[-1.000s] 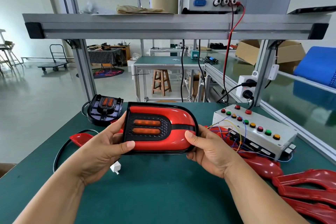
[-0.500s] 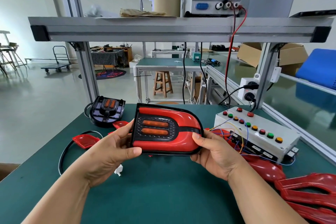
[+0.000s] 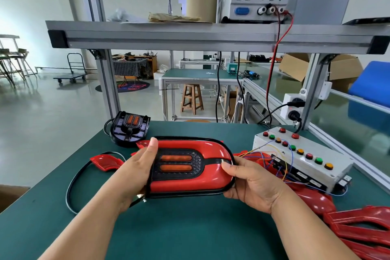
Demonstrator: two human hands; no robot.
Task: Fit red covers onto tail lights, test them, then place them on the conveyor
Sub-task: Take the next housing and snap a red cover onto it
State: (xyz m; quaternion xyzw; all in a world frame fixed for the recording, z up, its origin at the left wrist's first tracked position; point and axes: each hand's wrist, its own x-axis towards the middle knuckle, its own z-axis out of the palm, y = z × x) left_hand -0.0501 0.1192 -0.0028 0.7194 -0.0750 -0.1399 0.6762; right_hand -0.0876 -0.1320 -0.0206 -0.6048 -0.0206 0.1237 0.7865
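- the tail light (image 3: 191, 168), red cover fitted, has its long axis running left to right across the view, its face tipped up toward the camera.
- its rounded end points right; its squared end, with two orange lenses set in a black panel, points left.
- the left hand (image 3: 135, 175) grasps the squared end, with the thumb hooked over the upper left corner and the fingers tucked out of sight behind it.
- the right hand (image 3: 255, 183) grasps the rounded end, with the thumb laid on the face at the black stripe and the fingers curled beneath.
- the light spans between the two hands and is held above the green table (image 3: 190, 230), near its middle.
- a bare tail light (image 3: 129, 129) without a cover sits on the table behind the left hand, apart from the held one.
- a grey test box (image 3: 301, 161) with a row of coloured buttons lies just right of the right hand, loose wires spilling from its side.
- loose red covers (image 3: 358, 228) are heaped on the table at the right, below the box.
- a small red piece (image 3: 106, 161) and a black cable (image 3: 70, 188) lie to the left.
- an open cardboard box (image 3: 295, 65) stands beyond the bench; its contents cannot be seen.
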